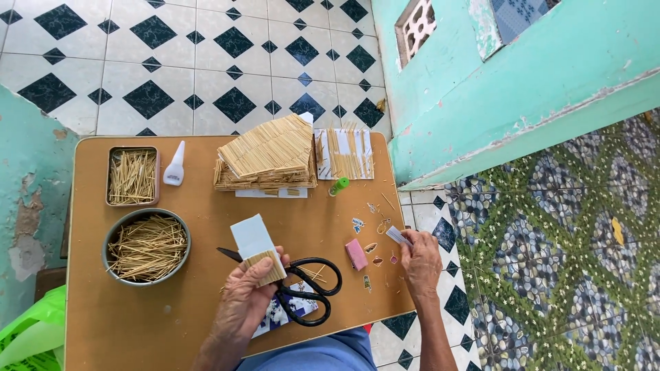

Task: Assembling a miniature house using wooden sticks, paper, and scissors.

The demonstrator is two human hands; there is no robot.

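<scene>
Gripping left hand (pixel 242 297), half-strawed pale card (pixel 258 249)

Count, head view: two containers of toothpicks are seen, one rectangular tin (pixel 132 176) and one round metal bowl (pixel 146 246). One glue bottle (pixel 174 164), one pair of black-handled scissors (pixel 302 283), one pink eraser (pixel 356 254) and one green cap (pixel 339 185) are counted. One toothpick roof model (pixel 268 161) and one card panel (pixel 257 247) partly covered in toothpicks are noted. Small stickers: too small to be counted.
</scene>
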